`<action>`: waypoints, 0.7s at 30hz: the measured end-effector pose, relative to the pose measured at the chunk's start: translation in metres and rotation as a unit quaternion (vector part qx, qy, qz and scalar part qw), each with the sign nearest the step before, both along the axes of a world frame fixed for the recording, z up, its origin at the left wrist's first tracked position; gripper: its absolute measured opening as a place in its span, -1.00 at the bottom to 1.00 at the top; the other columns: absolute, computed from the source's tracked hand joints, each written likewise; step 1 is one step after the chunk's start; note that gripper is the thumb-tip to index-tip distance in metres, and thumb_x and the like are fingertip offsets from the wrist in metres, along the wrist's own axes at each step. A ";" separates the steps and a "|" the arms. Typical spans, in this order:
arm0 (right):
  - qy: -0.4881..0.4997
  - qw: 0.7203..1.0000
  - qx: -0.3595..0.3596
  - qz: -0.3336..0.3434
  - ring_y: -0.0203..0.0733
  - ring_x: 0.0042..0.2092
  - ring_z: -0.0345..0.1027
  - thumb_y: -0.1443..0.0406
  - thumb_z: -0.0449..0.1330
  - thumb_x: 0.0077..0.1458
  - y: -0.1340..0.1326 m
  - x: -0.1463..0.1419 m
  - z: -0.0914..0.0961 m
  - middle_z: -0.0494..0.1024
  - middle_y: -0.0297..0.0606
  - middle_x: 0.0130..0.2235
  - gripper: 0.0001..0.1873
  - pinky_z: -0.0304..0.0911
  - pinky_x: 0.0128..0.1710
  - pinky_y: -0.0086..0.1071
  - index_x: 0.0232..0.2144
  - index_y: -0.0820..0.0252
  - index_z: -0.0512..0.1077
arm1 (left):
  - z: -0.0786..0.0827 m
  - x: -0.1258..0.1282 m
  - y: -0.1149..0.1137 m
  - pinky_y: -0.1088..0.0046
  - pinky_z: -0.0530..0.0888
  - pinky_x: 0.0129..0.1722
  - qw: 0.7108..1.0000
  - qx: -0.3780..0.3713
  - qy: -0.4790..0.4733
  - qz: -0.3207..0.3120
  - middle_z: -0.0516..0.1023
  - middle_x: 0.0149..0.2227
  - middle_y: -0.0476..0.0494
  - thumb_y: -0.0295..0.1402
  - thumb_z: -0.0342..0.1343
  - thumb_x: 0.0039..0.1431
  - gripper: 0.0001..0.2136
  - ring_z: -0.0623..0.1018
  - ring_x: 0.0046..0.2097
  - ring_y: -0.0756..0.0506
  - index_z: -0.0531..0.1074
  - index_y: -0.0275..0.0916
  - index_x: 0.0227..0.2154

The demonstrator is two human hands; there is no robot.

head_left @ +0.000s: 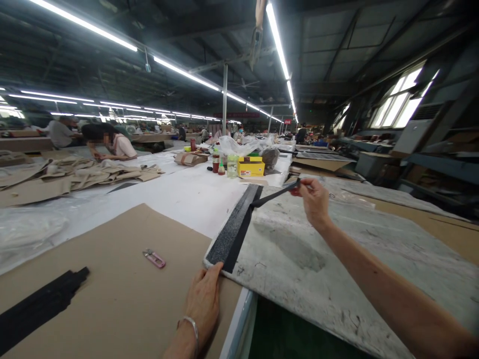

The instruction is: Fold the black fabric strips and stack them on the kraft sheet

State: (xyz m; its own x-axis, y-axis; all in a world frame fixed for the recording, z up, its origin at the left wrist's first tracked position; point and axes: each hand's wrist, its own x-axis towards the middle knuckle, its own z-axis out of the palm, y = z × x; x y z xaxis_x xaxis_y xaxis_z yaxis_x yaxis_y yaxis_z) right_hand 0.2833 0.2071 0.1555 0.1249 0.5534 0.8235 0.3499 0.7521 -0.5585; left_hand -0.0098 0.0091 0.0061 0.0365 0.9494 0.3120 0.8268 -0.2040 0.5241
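Observation:
A dark grey fabric strip (236,227) lies along the left edge of a grey stone-like slab (318,269). My left hand (204,299) rests flat at the strip's near end, fingers stretched out and pressing its corner. My right hand (313,199) is raised over the slab's far part, fingers pinched on a thin black strip (275,197) that runs back to the far end of the grey strip. A red object shows partly inside that pinch.
A brown cardboard sheet (112,279) carries pink clippers (154,258) and black strips (37,306). Further back stand a yellow box (250,167), bottles and plastic bags. A person (108,142) leans over tan fabric pieces at the left table. Shelving runs along the right.

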 end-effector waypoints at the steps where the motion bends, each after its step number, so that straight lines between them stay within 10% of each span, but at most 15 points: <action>1: 0.040 0.999 0.016 -0.016 -0.30 -0.52 0.40 0.18 0.11 0.09 0.000 0.014 0.017 0.44 -0.37 -0.45 -0.79 0.39 -0.46 -0.39 -0.30 0.22 0.29 | 0.000 0.000 0.000 0.19 0.34 0.03 1.000 0.000 0.000 -0.001 0.49 -0.04 -0.25 -0.55 -0.27 0.18 -0.55 0.41 -0.02 -0.16 0.27 -0.32 0.09; 10: 0.189 0.962 0.173 -0.094 -0.37 -0.59 0.28 0.31 0.20 -0.04 -0.029 0.058 0.125 0.38 -0.39 -0.46 -0.88 0.29 -0.58 -0.43 -0.40 0.19 0.33 | 0.002 0.001 -0.003 0.18 0.30 0.04 0.999 -0.003 -0.042 -0.004 0.48 0.00 -0.21 -0.57 -0.24 0.14 -0.54 0.38 0.02 -0.18 0.30 -0.28 0.07; 17: 0.138 0.968 0.207 -0.031 -0.37 -0.59 0.31 0.27 0.23 0.00 -0.070 0.000 0.159 0.40 -0.38 -0.47 -0.83 0.33 -0.56 -0.41 -0.36 0.19 0.31 | 0.003 -0.002 -0.003 0.11 0.17 0.15 0.982 -0.031 -0.186 -0.034 0.45 -0.02 -0.20 -0.53 -0.15 0.11 -0.57 0.32 0.05 -0.20 0.32 -0.25 0.05; 21: 0.051 0.989 0.079 0.112 -0.30 -0.57 0.37 0.20 0.31 -0.07 -0.112 -0.061 0.146 0.45 -0.34 -0.50 -0.74 0.36 -0.58 -0.41 -0.35 0.22 0.41 | 0.019 -0.008 -0.016 0.19 0.24 0.11 0.941 -0.079 -0.330 0.002 0.45 -0.06 -0.18 -0.53 -0.08 0.00 -0.54 0.38 -0.05 -0.13 0.34 -0.25 0.02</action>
State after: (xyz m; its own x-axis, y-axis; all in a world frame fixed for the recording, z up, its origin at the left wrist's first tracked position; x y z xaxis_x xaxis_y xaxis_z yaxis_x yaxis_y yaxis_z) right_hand 0.2225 0.0947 0.3019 0.1010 0.4415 0.8916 0.1130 0.8852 -0.4512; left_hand -0.0179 -0.0069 0.0254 -0.1189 0.9855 0.1211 0.3120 -0.0787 0.9468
